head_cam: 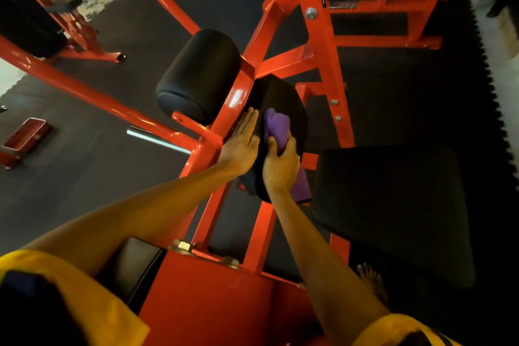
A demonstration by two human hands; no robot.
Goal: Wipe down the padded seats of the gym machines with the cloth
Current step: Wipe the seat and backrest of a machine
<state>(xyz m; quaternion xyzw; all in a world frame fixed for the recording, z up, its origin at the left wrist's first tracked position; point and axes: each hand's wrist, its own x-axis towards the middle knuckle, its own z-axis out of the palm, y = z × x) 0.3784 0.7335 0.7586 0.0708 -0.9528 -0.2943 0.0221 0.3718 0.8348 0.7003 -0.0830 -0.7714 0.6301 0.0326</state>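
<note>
A purple cloth (276, 126) lies bunched on a small black pad (280, 95) mounted on the orange machine frame (323, 64). My right hand (279, 166) grips the cloth's near end and holds it against the pad. Another fold of the cloth hangs below that hand, by my wrist. My left hand (242, 146) lies flat with straight fingers against the pad's left side, beside the orange bar. A black roller pad (199, 76) sits to the upper left. A large black seat (393, 205) is to the right.
Orange frame bars cross around the pads, with a chrome bar (157, 137) at the left. A red tray (25, 137) sits on the dark rubber floor at far left. My bare foot (373, 281) stands below the large seat. Another machine (70, 25) stands upper left.
</note>
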